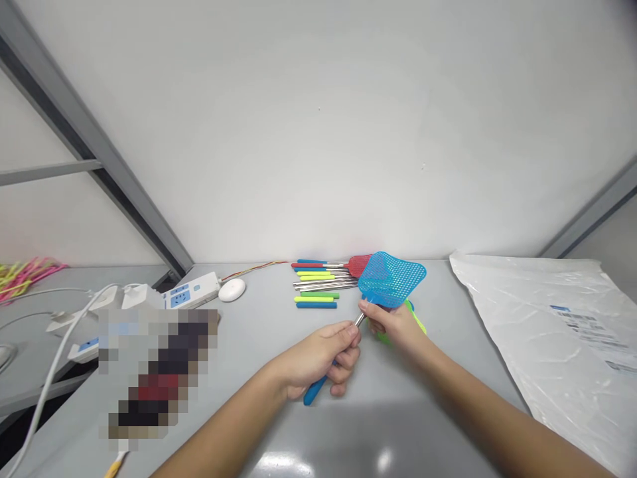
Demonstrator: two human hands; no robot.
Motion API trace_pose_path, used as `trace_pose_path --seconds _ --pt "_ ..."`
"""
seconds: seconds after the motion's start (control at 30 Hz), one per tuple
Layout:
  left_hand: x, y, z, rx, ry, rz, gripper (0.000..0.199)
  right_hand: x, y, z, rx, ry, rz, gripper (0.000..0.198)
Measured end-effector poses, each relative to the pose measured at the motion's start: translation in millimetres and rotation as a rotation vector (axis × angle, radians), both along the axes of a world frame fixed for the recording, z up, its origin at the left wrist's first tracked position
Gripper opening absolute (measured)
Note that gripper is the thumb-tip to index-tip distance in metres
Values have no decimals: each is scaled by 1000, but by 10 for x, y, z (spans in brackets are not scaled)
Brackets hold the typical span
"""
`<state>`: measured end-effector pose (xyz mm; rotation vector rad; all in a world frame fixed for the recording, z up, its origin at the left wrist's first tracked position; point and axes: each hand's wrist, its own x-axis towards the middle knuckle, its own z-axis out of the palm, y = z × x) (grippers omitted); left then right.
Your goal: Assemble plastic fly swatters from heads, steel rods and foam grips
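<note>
two hands [318,352] [393,320], fingers [348,359] tight on blue swatter [395,279]

The left hand [326,358] grips a blue fly swatter [393,277], the right hand [392,320] pinches its neck [367,296]; beyond the left hand, loose handles [317,299] lie on the bench [263,325].

Green piece [417,317] partly hidden (behind right hand [393,322]), white bag [527,332] cut off; label [594,335] unreadable
</note>
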<state>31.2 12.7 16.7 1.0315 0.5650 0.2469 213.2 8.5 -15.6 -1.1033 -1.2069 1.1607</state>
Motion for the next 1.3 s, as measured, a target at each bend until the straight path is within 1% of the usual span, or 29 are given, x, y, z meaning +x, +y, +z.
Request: trace_pose_path --seconds 0.1,0.17,0.27,0.4,0.47,0.57,0.73,0.9,1.07,1.17,1.27,1.3 --pt "-4 3 26 -42 -31 -19 27 6 -15 47 1 44 0 34" --pt "-9 11 43 -98 -53 -36 27 9 -33 97 1 68 5 34" --pt "-17 30 54 -193 -72 -65 28 31 -52 154 2 52 13 35" --pt "-22 53 18 -256 -70 -66 28 77 -27 109 -17 -14 46 37" --pt "-23 57 -15 -248 -61 -49 27 86 -4 55 -17 -28 75 38" --pt "-19 47 -50 -193 -43 -14 28 72 0 19 -34 11 114 39" --pt "1 5 -31 -120 -21 -8 29 21 -79 119 -97 47 178 36" --pt "18 -6 -21 -99 -42 15 27 3 -119 163 -89 50 162 36" --pt "53 -4 -88 -96 -92 56 25 46 -98 135 -82 -41 166 38" --pt "93 -10 -122 -83 -159 124 25 59 -95 167 -45 -97 209 37" --pt "123 1 -131 -72 -232 260 23 33 -114 221 -6 -111 286 32" --pt "127 10 -129 -69 -261 315 22 15 -125 233 22 -144 285 32"
